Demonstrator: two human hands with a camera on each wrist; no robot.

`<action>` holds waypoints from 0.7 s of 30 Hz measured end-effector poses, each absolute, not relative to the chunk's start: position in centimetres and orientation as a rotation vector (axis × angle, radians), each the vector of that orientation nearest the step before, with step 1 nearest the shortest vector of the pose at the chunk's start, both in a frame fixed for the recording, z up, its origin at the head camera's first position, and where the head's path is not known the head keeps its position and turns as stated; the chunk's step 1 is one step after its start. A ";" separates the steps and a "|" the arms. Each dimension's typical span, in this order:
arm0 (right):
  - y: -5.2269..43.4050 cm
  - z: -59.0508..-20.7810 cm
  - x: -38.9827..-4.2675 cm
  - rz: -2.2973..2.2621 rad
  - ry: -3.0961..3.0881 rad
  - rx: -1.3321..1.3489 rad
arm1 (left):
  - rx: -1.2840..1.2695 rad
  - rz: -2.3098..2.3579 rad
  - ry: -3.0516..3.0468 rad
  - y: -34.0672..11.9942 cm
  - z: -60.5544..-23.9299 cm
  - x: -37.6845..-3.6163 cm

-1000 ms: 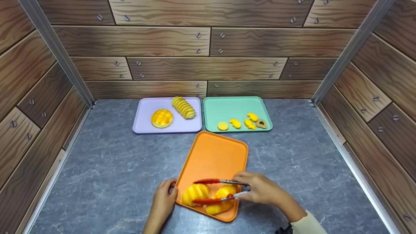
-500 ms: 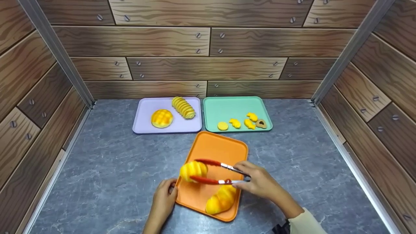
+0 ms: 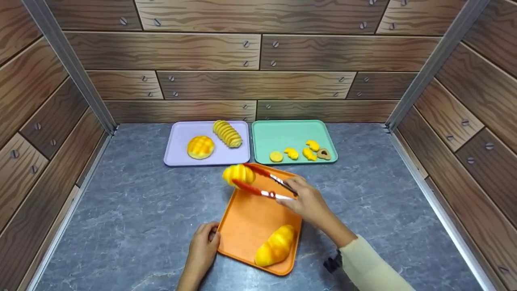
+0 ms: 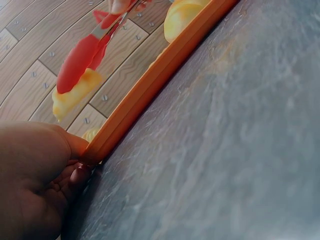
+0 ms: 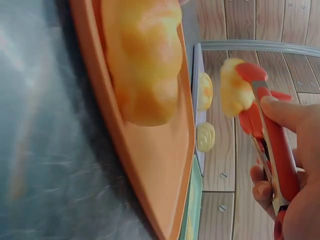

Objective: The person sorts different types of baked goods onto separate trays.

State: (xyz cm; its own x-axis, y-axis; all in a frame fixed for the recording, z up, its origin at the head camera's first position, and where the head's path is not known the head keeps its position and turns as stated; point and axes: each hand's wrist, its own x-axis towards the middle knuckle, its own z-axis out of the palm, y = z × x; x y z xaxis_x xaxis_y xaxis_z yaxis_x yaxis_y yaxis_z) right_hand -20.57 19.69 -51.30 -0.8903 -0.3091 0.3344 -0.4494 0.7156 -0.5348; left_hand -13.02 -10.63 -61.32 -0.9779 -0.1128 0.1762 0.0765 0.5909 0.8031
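Note:
My right hand (image 3: 307,201) grips red-tipped metal tongs (image 3: 262,184), which clamp a ridged yellow bun (image 3: 238,174) in the air over the far left corner of the orange tray (image 3: 258,210). The same bun (image 5: 235,92) and tongs (image 5: 267,135) show in the right wrist view. A long yellow bread roll (image 3: 275,245) lies at the tray's near right. My left hand (image 3: 204,248) holds the tray's near left edge, thumb on the rim (image 4: 150,90). The clamped bun (image 4: 75,97) hangs above it there.
A lilac tray (image 3: 179,141) at the back holds a round crosshatched bun (image 3: 200,147) and a ridged loaf (image 3: 228,133). Beside it a green tray (image 3: 291,133) carries several small yellow cookies (image 3: 301,153). Wood-panel walls enclose the grey marble counter (image 3: 133,210).
The tongs closed on the ridged bun, lifted it off the orange tray's near end and carried it away from me toward the lilac tray. The left hand stayed put.

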 end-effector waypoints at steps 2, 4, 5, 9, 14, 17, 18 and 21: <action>19.1 -51.3 -21.6 0.918 -2.703 0.570 | 0.039 -1.332 -2.630 -10.6 -61.2 -13.0; 18.5 -51.3 -22.6 0.922 -2.720 0.526 | 0.052 -1.335 -2.643 -10.6 -61.2 -13.0; 18.3 -51.3 -23.1 0.930 -2.734 0.502 | 0.056 -1.335 -2.650 -10.5 -61.1 -13.0; 17.4 -51.7 -25.3 0.941 -2.824 0.398 | 0.065 -1.340 -2.650 -10.6 -61.1 -12.9; 16.5 -52.0 -27.7 0.921 -2.908 0.338 | 0.065 -1.331 -2.641 -10.6 -61.2 -12.9; 15.9 -52.1 -28.8 0.916 -2.927 0.337 | 0.062 -1.327 -2.641 -10.6 -61.2 -12.9; 15.7 -52.1 -29.1 0.918 -2.928 0.335 | 0.059 -1.331 -2.641 -10.6 -61.2 -12.9; 15.0 -52.2 -29.9 0.910 -2.928 0.338 | 0.053 -1.337 -2.640 -10.6 -61.2 -12.9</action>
